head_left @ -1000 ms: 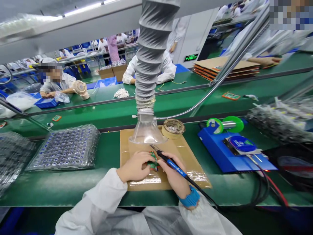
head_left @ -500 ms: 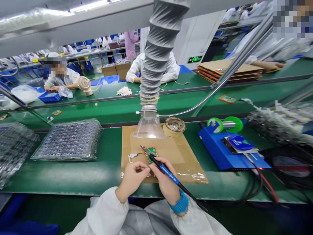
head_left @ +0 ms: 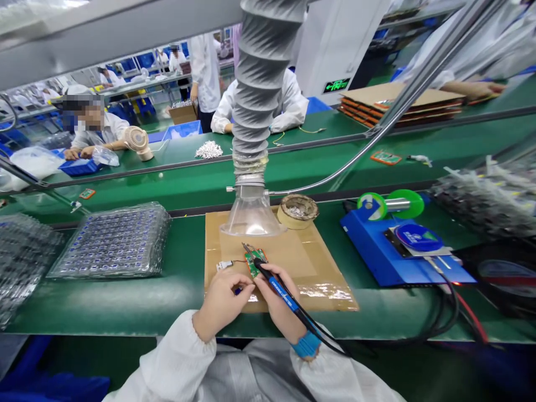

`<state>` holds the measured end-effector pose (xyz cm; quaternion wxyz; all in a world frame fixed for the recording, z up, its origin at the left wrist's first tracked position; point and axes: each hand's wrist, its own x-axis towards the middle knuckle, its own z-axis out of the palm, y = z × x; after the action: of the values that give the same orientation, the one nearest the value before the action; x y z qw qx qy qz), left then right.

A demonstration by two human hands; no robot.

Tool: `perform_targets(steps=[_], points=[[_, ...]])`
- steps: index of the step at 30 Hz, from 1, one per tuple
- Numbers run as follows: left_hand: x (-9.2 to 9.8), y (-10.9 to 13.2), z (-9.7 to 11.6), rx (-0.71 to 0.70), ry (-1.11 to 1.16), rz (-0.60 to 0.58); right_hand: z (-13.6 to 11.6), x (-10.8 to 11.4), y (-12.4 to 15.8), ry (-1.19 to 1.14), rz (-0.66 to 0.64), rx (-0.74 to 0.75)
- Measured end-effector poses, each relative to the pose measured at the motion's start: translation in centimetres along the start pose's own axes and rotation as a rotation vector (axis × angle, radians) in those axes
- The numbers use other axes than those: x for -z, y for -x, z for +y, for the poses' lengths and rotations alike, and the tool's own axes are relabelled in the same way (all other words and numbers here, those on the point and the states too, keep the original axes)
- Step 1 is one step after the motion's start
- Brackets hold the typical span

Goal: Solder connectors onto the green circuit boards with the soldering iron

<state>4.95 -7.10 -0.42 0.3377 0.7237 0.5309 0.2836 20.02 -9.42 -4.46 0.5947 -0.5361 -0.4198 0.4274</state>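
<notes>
My right hand (head_left: 276, 304) grips a blue-handled soldering iron (head_left: 280, 288), its tip pointing up over a small green circuit board (head_left: 254, 261) that lies on a cardboard mat (head_left: 310, 268). My left hand (head_left: 224, 298) is closed in a pinch beside the right hand, holding something small that I cannot make out. A thin wire runs from the board to a small white connector (head_left: 224, 264) on the mat. A clear fume funnel (head_left: 251, 215) hangs just beyond the board.
A stack of clear blister trays (head_left: 111, 241) lies to the left. A solder-dross tin (head_left: 297, 211), a blue soldering station (head_left: 397, 251) with a green solder spool (head_left: 389, 203) and black cables (head_left: 444, 318) sit to the right. Other people work across the green conveyor (head_left: 326, 167).
Both hands have drawn back toward me off the circuit board, which now lies uncovered on the mat. The left hand went from covering the board to a pinch by the right hand.
</notes>
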Motion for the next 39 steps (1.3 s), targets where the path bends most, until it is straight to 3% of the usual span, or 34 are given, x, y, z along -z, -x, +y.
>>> perform_targets(steps=[8,15,20,27,39], points=[[0.8,-2.9,-0.9,-0.073,-0.133,-0.092,-0.1,0.2,-1.5,0.066,0.036,-0.001],[1.7,-6.9,-2.0,-0.017,-0.232,-0.185,0.4,4.6,-2.7,0.303,0.194,0.127],[1.1,-7.1,-2.5,-0.077,-0.231,-0.251,0.7,6.0,-1.3,0.31,0.189,0.21],[0.9,-7.2,-3.2,-0.036,-0.17,-0.245,1.2,5.7,-0.7,0.393,0.067,0.285],[0.6,-7.3,-2.9,0.015,-0.176,-0.223,1.6,5.6,-0.8,0.425,0.044,0.299]])
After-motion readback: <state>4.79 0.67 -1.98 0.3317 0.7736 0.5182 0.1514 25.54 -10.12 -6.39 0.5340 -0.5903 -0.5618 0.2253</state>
